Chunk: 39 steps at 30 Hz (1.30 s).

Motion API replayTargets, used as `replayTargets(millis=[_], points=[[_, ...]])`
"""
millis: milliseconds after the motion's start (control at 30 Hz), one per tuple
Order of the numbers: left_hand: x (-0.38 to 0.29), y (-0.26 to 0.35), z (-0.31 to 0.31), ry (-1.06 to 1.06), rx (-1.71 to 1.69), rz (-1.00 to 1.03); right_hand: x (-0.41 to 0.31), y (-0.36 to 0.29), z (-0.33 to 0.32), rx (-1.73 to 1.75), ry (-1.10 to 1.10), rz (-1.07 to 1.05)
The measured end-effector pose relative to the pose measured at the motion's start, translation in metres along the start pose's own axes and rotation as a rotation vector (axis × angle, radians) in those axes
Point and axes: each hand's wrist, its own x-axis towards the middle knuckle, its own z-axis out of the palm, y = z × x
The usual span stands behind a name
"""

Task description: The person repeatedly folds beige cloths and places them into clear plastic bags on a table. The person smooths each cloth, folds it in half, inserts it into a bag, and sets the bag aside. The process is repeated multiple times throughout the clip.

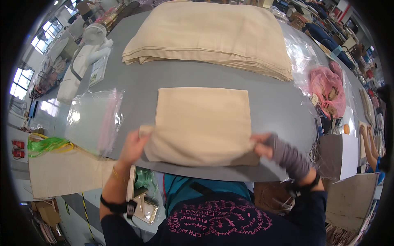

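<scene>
A folded piece of beige fabric [203, 113] lies on the grey table in front of me, its near part lifted and sagging between my hands. My left hand [134, 144] pinches its left near corner. At the right edge, my right hand [263, 144], with a grey sleeve over wrist and palm, grips the same fabric between thumb and fingers. Both hands are slightly blurred. Farther back on the table rests a large stack of folded beige fabric [209, 30].
Clear plastic bags [92, 120] lie at left, near green and yellow ties [49, 144]. A white fan [94, 33] stands back left. At right are a pink plastic bag [327, 89], more clear film [297, 52] and a grey-white box [335, 156]. A co-worker's arms [371, 144] show far right.
</scene>
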Motion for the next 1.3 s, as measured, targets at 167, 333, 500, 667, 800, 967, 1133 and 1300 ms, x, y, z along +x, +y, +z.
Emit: replayTargets(millis=[167, 333, 500, 667, 800, 967, 1133, 1300], points=[[0.135, -0.031, 0.013, 0.000, -0.104, -0.270, 0.120, -0.001, -0.060, 0.194, 0.150, 0.071], [0.163, -0.071, 0.022, 0.129, -0.191, -0.291, 0.154, 0.047, -0.047, -0.167, 0.359, 0.036], [0.175, -0.081, 0.025, 0.214, -0.133, -0.263, 0.176, 0.068, -0.032, 0.002, 0.711, -0.155], [0.171, -0.051, 0.031, 0.265, 0.404, -0.143, 0.164, 0.027, -0.045, -0.680, 0.565, 0.272], [0.144, -0.036, 0.063, 0.297, 0.938, 0.285, 0.153, -0.007, -0.039, -0.954, 0.640, -0.101], [0.148, -0.055, 0.088, 0.122, 1.188, 0.424, 0.161, -0.010, 0.005, -1.137, 0.410, -0.331], [0.128, -0.058, 0.051, 0.078, 1.111, 0.398, 0.117, -0.007, 0.030, -1.131, 0.281, -0.152], [0.048, -0.030, 0.021, -0.087, 0.766, 0.399, 0.146, -0.042, 0.008, -1.044, 0.117, -0.285]])
